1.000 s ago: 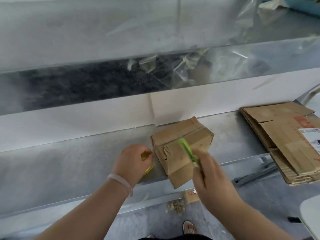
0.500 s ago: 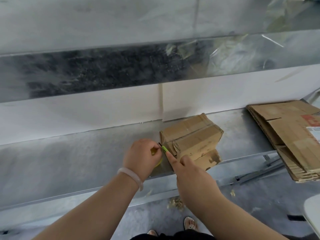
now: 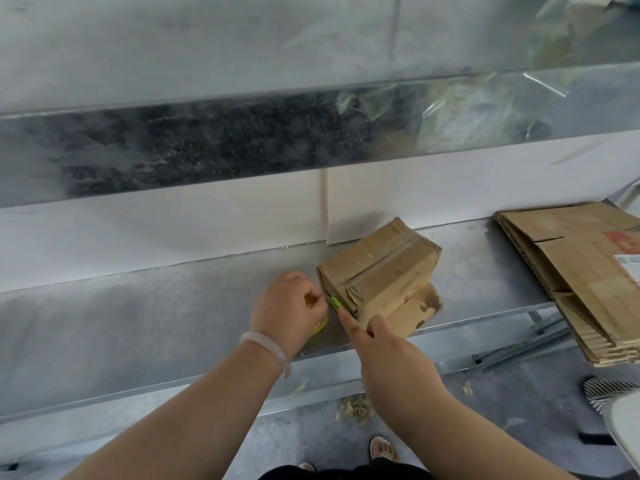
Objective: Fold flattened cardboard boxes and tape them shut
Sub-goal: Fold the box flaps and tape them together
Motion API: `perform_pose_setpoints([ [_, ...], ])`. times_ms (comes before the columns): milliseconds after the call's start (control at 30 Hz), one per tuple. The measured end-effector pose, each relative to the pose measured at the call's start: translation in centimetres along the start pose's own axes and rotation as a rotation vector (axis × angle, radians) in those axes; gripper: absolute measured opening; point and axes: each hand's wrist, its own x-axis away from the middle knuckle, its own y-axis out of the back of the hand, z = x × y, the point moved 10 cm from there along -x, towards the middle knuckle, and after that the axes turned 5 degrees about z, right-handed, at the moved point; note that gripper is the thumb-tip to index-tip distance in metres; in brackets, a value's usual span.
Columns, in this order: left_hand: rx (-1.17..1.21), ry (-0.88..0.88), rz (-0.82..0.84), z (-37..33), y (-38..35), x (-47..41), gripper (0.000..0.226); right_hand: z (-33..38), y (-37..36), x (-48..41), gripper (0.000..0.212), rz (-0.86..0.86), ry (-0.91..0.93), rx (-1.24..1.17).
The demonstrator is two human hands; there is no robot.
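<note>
Here, left hand (image 3: 289, 308) fingers curled round tape roll (image 3: 320, 326), right hand (image 3: 391, 358) pinching green cutter (image 3: 335, 302) against taped box (image 3: 381, 271).

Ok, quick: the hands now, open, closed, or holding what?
Left hand: grips a yellow roll, mostly hidden, probably tape.
Right hand: grips a green cutter, its tip at the cardboard box.
</note>
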Motion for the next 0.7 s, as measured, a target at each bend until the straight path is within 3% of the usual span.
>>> perform_pose_setpoints([
  [300,0.019,-0.001,-0.053,1.3,0.9,0.3,0.008,-0.9,-0.3,-1.2,0.081,-0.057,0.064,-0.052],
  [400,-0.008,0.002,-0.092,1.6,1.7,0.1,0.006,-0.4,1.0,0.2,0.074,-0.246,0.241,-0.154],
  [500,-0.028,0.011,-0.11,2.0,2.1,-0.2,0.009,-1.9,3.7,2.1,0.052,-0.529,0.416,-0.273],
  [567,-0.046,0.025,-0.1,2.3,2.1,-0.2,0.01,-4.0,5.0,3.0,0.045,-0.676,0.455,-0.304],
  [700,-0.162,0.055,-0.104,2.4,2.3,-0.1,0.012,-8.4,6.9,3.1,0.038,-0.787,0.425,-0.318],
])
